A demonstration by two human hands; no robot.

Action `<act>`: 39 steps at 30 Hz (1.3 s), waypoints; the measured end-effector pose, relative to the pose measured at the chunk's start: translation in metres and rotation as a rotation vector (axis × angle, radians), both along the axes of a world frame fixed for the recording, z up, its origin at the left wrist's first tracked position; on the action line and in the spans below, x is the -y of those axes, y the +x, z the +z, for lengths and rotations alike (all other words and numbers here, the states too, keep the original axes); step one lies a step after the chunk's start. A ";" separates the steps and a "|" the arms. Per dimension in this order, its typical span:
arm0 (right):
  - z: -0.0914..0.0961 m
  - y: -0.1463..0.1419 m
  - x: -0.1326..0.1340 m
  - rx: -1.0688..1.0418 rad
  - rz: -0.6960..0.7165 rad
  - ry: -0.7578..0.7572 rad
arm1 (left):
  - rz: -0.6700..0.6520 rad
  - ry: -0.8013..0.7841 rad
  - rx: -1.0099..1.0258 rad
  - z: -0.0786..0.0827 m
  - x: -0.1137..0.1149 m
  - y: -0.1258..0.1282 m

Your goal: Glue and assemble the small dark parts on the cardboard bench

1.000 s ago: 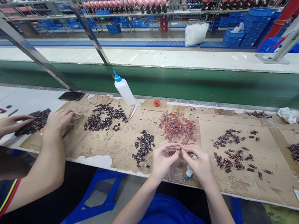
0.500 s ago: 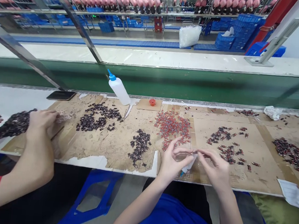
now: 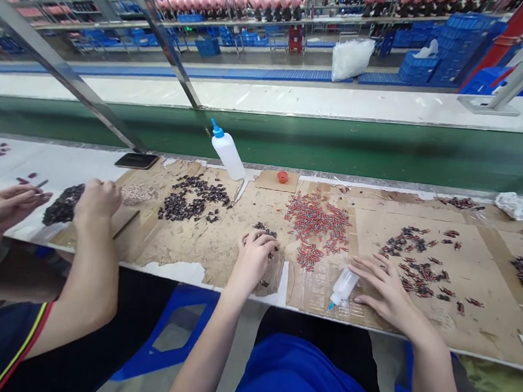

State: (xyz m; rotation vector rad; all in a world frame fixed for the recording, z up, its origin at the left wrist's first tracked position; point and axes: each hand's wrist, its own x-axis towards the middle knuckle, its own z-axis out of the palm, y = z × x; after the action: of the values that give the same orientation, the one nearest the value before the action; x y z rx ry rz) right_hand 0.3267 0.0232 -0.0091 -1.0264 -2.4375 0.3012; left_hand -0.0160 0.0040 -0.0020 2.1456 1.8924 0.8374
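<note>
My left hand [image 3: 253,257] rests curled on a pile of small dark parts [image 3: 263,230] on the brown cardboard sheet [image 3: 221,247]; whether the fingers grip a piece is hidden. My right hand [image 3: 384,284] lies flat on the cardboard with fingers spread, next to a small white glue bottle [image 3: 344,285] lying on its side. A heap of red parts [image 3: 318,220] sits between and beyond the hands. Dark and red joined pieces [image 3: 414,265] are scattered just past my right hand.
A co-worker's hands [image 3: 96,198] work at a dark pile [image 3: 64,204] on the left. A large white squeeze bottle [image 3: 227,151], a red cap [image 3: 282,176], a phone [image 3: 136,161] and another dark heap [image 3: 193,196] lie further back. A green conveyor [image 3: 338,144] runs behind.
My hands were together in front of me pinching a small piece. They have parted: the left went left onto the dark pile, the right dropped flat near the joined pieces.
</note>
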 end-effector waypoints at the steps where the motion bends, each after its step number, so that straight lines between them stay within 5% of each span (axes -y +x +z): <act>1: -0.001 -0.004 -0.004 0.001 0.019 -0.031 | -0.044 -0.019 -0.049 0.001 -0.003 -0.001; 6: 0.011 -0.017 -0.010 -0.066 0.012 -0.229 | -0.154 -0.085 -0.189 0.001 -0.017 -0.009; 11: 0.018 -0.020 0.006 -0.330 -0.146 -0.530 | -0.215 -0.081 -0.175 0.006 -0.017 -0.006; 17: -0.003 -0.022 0.029 -0.989 -0.486 -0.661 | -0.355 0.014 -0.002 0.007 0.012 0.056; 21: -0.006 -0.024 0.032 -1.242 -0.553 -0.643 | -0.253 0.127 0.091 -0.013 0.025 0.098; 27: -0.003 -0.031 0.028 -1.286 -0.716 -0.528 | -0.172 0.208 0.189 -0.030 0.028 0.114; 39: 0.004 -0.044 0.029 -0.874 -0.780 -0.340 | -0.171 0.027 0.284 -0.028 0.025 0.112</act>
State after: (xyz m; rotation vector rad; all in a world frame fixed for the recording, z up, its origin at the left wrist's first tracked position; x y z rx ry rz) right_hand 0.2830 -0.0062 -0.0049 -1.4872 -1.1335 0.7103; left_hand 0.0957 -0.0211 -0.0301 2.0398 1.5462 1.0696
